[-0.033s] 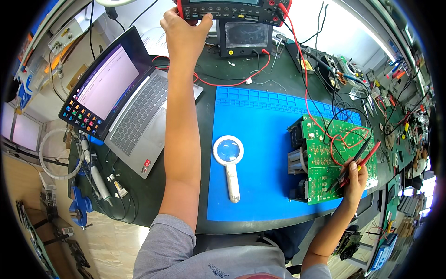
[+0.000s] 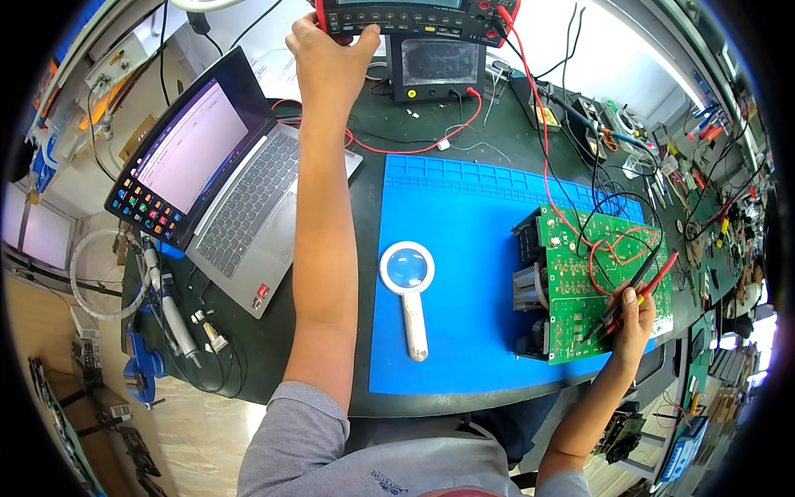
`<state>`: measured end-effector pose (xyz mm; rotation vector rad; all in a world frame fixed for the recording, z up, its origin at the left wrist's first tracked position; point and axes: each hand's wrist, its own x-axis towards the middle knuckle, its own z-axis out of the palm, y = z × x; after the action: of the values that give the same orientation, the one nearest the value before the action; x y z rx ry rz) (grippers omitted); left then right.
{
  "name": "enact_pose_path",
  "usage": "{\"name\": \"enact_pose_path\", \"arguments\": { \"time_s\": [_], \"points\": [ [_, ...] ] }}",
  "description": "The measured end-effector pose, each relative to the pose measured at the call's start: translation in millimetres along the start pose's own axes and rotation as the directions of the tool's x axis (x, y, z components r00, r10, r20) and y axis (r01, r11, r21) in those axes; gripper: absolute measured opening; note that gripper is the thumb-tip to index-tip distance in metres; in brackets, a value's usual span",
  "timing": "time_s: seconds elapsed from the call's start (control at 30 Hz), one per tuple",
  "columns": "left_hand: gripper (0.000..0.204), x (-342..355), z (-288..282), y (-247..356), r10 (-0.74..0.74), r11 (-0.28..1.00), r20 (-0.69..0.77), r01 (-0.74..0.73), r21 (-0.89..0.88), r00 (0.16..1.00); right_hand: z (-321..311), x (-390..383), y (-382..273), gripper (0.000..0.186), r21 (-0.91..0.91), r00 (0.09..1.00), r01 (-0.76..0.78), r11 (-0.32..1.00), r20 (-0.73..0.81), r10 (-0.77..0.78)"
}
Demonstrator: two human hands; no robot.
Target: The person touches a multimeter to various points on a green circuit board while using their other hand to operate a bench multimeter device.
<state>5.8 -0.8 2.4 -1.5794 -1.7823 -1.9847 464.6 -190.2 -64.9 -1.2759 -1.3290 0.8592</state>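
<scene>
My left hand (image 2: 330,56) reaches up to a black-and-red bench multimeter (image 2: 418,18), fingers curled at its left end, thumb on the lower button row. My right hand (image 2: 631,327) grips two test probes (image 2: 642,282), red and black, over a green circuit board (image 2: 571,331). That board, with black and metal parts along its left side, rests on a blue silicone mat (image 2: 455,315). Red and black leads loop across it. A white-handled magnifier (image 2: 414,327) lies left of the board on the mat.
An open laptop (image 2: 240,215) stands left of my forearm. Behind are a second screened instrument (image 2: 439,62) and soldering gear (image 2: 542,116). Hoses and cables (image 2: 170,315) and a blue vise (image 2: 141,373) occupy the left edge. Tools clutter the right. Someone's partial figure (image 2: 749,282) shows far right.
</scene>
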Motion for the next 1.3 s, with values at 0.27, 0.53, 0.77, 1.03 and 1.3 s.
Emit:
{"name": "enact_pose_path", "arguments": {
  "time_s": [0.27,0.53,0.77,1.03,1.3],
  "points": [
    [0.085,-3,2,-1,0.067,0.990,0.000,-0.067,0.128,0.998,1,-1,-2,0.035,0.003,1.000,-0.002,1.000,0.009,0.002],
    [0.085,-5,9,-3,0.067,0.991,-0.036,-0.062,0.117,0.997,1,-1,-2,0.035,0.008,1.000,0.000,1.000,0.005,0.000],
    [0.085,-9,15,3,0.020,0.997,-0.033,-0.018,0.075,0.999,1,-1,-1,0.034,0.005,1.000,0.003,1.000,-0.005,-0.003],
    [0.090,-7,16,-4,0.075,0.985,-0.027,-0.070,0.159,0.997,0,-1,-1,0.034,0.009,1.000,0.001,1.000,0.006,-0.001],
    [0.091,-8,14,0,0.025,0.994,-0.016,-0.024,0.107,1.000,0,-1,1,0.033,0.013,1.000,0.006,1.000,0.003,-0.006]
  ]
}}
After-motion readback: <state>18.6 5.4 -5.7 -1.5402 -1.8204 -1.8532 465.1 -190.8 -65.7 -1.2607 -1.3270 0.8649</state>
